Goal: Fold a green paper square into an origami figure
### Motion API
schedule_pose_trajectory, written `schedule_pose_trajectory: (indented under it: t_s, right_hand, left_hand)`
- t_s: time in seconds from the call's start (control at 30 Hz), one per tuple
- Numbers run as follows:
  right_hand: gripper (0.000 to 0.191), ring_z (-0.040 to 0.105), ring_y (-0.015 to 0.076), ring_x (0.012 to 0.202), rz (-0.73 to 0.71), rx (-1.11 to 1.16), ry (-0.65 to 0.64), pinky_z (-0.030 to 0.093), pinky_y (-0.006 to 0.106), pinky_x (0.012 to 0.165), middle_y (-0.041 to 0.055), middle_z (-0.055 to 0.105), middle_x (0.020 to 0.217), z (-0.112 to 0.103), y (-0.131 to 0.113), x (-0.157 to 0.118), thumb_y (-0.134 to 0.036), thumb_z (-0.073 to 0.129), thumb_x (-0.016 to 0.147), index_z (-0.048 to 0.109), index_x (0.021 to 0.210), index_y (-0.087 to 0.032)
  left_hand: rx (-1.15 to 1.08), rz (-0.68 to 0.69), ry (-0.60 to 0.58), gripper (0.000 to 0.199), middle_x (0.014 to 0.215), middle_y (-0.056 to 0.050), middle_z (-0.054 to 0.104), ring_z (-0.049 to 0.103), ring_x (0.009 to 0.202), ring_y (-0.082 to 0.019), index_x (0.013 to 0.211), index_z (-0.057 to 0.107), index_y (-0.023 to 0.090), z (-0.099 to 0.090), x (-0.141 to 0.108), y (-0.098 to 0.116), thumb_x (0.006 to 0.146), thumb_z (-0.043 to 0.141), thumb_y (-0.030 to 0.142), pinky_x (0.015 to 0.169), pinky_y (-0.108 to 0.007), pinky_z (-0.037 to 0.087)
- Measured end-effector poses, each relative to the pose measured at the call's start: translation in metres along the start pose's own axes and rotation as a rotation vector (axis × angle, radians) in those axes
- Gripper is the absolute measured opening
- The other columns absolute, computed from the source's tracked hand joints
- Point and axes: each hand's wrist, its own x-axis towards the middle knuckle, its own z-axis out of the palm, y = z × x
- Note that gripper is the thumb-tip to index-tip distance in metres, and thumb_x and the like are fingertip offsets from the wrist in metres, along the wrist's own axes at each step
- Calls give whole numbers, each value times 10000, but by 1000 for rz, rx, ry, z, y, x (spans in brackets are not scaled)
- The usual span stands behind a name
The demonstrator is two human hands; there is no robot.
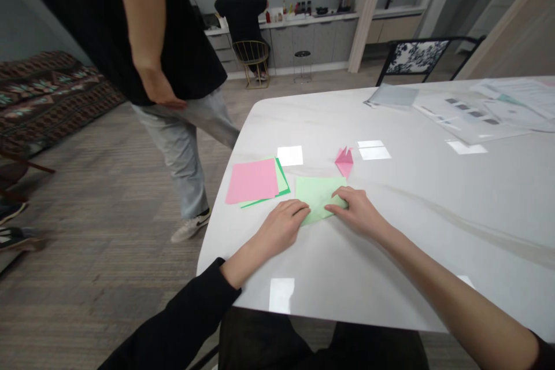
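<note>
A light green sheet of paper (318,187) lies on the white table in front of me, its lower edge slanting. My left hand (284,221) grips its lower left corner with bent fingers, pressing it to the tabletop. Over its right side, my right hand (354,208) holds the paper, with thumb and forefinger curved and a small gap between their tips. Just beyond the sheet stands a folded pink origami piece (344,162) with pointed tips. Left of the sheet is a stack of square papers, pink (252,181) on top, with green sheets (283,178) showing beneath.
The glossy table (433,231) carries papers (468,113) and a grey folder (392,95) at the far right. A person in a black shirt (182,40) stands beside its left edge. Another person (241,11) sits at the back counter. A black chair (418,58) stands behind the table.
</note>
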Motion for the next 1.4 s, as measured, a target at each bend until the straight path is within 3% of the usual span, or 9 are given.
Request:
schedule_pose_trajectory:
  t_s: [0.07, 0.17, 0.33, 0.7, 1.4]
  right_hand:
    - [328, 545, 191, 753, -22, -22, 1, 348, 314, 721, 14, 593, 783, 0, -2, 1, -428, 562, 898, 456, 676, -210]
    - [339, 537, 189, 738, -18, -94, 7, 314, 310, 709, 10, 580, 747, 2, -4, 4, -410, 533, 917, 417, 671, -208]
    - [368, 470, 159, 615, -8, -208, -3, 255, 298, 666, -14, 528, 648, 7, -8, 7, -385, 506, 937, 348, 656, -209]
    - [294, 480, 171, 641, -50, -338, 53, 265, 287, 650, 3, 543, 679, 15, -8, 5, -330, 467, 958, 371, 704, -217]
    - [247, 532, 199, 699, -93, -399, 75, 291, 303, 645, 38, 595, 737, 20, -3, 5, -311, 418, 976, 443, 749, -217]
  left_hand:
    - [-11, 10, -19, 472, 1362, -124, 551, 473, 1301, -232, 1378, 446, 155, -3, -8, 5, 919, 364, 79, 1090, -434, 399]
    - [-1, 10, -135, 532, 1513, -127, 401, 345, 1416, -244, 1497, 279, 192, -10, -15, 12, 983, 387, 274, 1164, -472, 294]
    - [45, 27, -221, 668, 1597, -132, 230, 187, 1480, -288, 1520, 238, 212, -12, -18, 15, 959, 374, 549, 1193, -507, 183]
    - [76, 13, -267, 747, 1614, -115, 172, 124, 1494, -268, 1541, 139, 206, -13, -18, 15, 944, 369, 590, 1201, -468, 118]
    - [86, 32, -236, 732, 1601, -133, 212, 164, 1486, -273, 1532, 174, 192, -11, -19, 14, 949, 330, 605, 1193, -478, 141]
